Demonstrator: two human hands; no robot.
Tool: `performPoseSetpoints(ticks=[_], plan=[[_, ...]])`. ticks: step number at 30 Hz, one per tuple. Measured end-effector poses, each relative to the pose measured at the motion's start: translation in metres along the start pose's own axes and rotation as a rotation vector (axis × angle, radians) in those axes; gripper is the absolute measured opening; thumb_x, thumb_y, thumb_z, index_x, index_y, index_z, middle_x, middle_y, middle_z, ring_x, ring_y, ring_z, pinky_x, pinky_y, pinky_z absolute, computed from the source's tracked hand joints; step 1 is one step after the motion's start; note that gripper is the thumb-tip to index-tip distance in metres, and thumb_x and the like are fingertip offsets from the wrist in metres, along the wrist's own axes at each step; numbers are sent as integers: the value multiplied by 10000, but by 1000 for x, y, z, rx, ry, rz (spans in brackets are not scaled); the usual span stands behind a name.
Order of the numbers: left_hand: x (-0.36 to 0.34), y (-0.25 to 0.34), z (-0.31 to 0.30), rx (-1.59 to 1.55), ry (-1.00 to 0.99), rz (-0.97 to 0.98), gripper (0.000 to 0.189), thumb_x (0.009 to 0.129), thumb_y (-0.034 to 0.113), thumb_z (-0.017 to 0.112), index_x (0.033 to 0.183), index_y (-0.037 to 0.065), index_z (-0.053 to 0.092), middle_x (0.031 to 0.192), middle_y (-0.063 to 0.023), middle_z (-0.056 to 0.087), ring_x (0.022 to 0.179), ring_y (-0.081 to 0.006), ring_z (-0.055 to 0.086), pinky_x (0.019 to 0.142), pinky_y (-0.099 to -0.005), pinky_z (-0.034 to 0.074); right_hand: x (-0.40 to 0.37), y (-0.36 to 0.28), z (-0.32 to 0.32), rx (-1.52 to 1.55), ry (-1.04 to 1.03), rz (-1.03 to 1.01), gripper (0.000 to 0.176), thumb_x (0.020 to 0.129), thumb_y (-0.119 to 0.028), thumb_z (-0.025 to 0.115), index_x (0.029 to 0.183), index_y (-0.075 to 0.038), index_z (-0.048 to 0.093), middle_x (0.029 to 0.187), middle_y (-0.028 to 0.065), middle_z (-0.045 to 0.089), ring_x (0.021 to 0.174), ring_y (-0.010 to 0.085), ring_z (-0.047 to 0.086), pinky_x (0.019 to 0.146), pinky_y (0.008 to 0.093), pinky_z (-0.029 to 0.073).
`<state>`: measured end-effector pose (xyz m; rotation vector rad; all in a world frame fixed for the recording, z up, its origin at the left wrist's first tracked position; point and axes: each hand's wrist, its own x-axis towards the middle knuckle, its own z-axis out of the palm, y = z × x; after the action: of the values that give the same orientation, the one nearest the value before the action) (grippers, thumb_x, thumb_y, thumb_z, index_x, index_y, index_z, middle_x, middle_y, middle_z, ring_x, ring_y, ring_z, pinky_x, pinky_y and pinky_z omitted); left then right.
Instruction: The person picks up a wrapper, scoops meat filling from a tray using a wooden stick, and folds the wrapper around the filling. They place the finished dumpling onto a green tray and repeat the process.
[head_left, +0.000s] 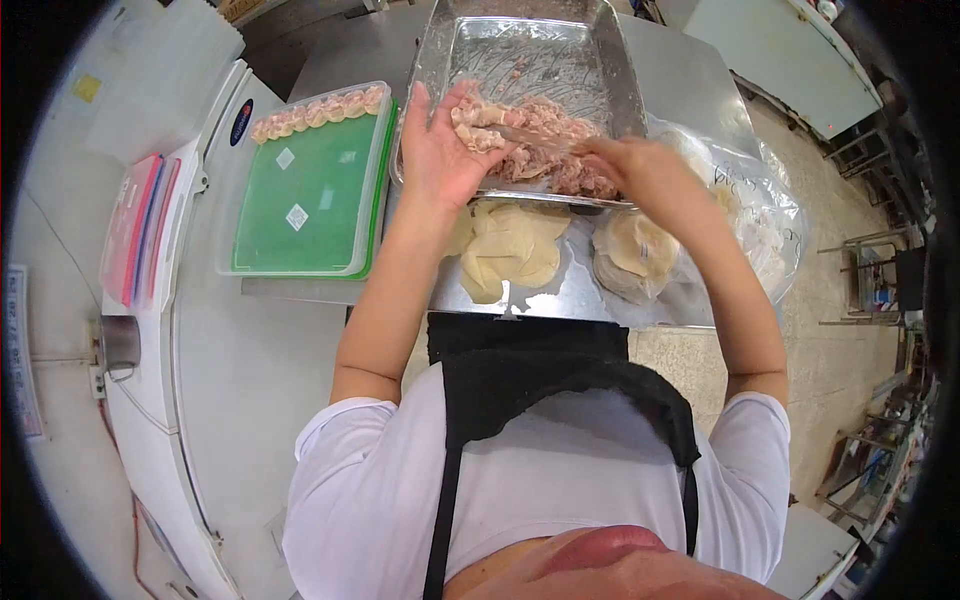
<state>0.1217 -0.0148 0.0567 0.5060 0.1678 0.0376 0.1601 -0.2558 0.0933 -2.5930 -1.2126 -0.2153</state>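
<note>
My left hand is palm up at the tray's near left, thumb and fingers spread around a partly formed dumpling with pink filling in its pale wrapper. In my right hand is a thin flat spatula, its tip reaching the dumpling; the fingers are partly blurred. Behind and below them, ground meat filling is heaped along the near side of a deep metal tray. Pale round wrappers lie fanned out on the steel table just in front of the tray.
To the left, a clear-walled container with a green base has a row of finished dumplings along its far edge. A stack of bagged wrappers and more plastic bags sit at right. A white freezer stands left.
</note>
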Motion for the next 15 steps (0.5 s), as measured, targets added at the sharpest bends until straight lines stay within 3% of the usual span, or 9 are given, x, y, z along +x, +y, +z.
performPoseSetpoints(ticks=[2, 4, 5, 8, 9, 11, 13, 14, 15], plan=[[4, 6, -5, -37, 31, 20, 612, 935, 527, 519, 1224, -10, 473, 1363, -227, 439, 1294, -396, 417, 1109, -554, 297, -2, -7, -27, -125, -57, 27, 207, 944, -270, 557, 1087, -151, 646, 851, 134, 645, 788, 358, 626, 674, 438, 505], [7, 10, -14, -38, 93, 25, 513, 930, 470, 548, 1159, 15, 488, 1330, -239, 467, 1316, -396, 391, 1111, -558, 285, 2, -31, -41, -195, 47, 66, 205, 936, -267, 552, 1047, -119, 640, 840, 123, 635, 779, 324, 648, 628, 430, 506], [7, 12, -14, -46, 98, 30, 513, 930, 470, 548, 1159, 15, 488, 1330, -239, 467, 1316, -396, 391, 1111, -558, 285, 6, -34, -27, -109, 144, -36, 202, 938, -259, 555, 1057, -118, 637, 815, 118, 617, 776, 324, 651, 619, 412, 512], [8, 16, -17, -137, 111, 49, 463, 927, 388, 560, 1169, 2, 475, 1276, -254, 506, 1309, -393, 403, 1108, -553, 329, 19, -21, 1, -43, 120, -63, 230, 963, -269, 533, 1024, -75, 641, 814, 134, 632, 760, 334, 644, 632, 405, 505], [10, 19, -28, -163, -13, 12, 433, 919, 312, 576, 1190, -8, 466, 1258, -256, 519, 1272, -390, 447, 1096, -544, 365, 20, -16, -4, -48, 119, -71, 230, 963, -269, 533, 1024, -75, 641, 814, 134, 632, 760, 334, 644, 632, 405, 505], [8, 24, -35, -188, -137, -21, 415, 911, 237, 591, 1210, -18, 458, 1240, -257, 533, 1234, -387, 490, 1084, -536, 402, 19, -1, -18, 415, 106, 179, 298, 987, -290, 505, 1015, -28, 646, 797, 161, 647, 732, 344, 634, 641, 400, 483], [-3, 25, -32, 245, -218, 77, 514, 879, 93, 612, 1340, 1, 405, 1220, -211, 561, 1048, -344, 629, 978, -468, 531, 15, 13, -5, 418, 57, 226, 325, 989, -303, 500, 1013, -16, 650, 777, 168, 644, 709, 332, 624, 645, 394, 473], [-9, 27, -25, 244, -219, 73, 514, 879, 93, 612, 1340, 1, 405, 1220, -211, 561, 1048, -344, 629, 978, -468, 531, 12, 17, 0, 422, 11, 282, 352, 992, -316, 494, 1010, -3, 655, 757, 175, 642, 686, 320, 613, 650, 388, 463], [-15, 30, -14, 425, -254, 66, 606, 855, 58, 646, 1393, 46, 368, 1167, -187, 591, 941, -286, 652, 873, -416, 569, 13, 14, -1, 420, 12, 286, 352, 992, -316, 494, 1010, -3, 655, 757, 175, 642, 686, 320, 613, 650, 388, 463]])
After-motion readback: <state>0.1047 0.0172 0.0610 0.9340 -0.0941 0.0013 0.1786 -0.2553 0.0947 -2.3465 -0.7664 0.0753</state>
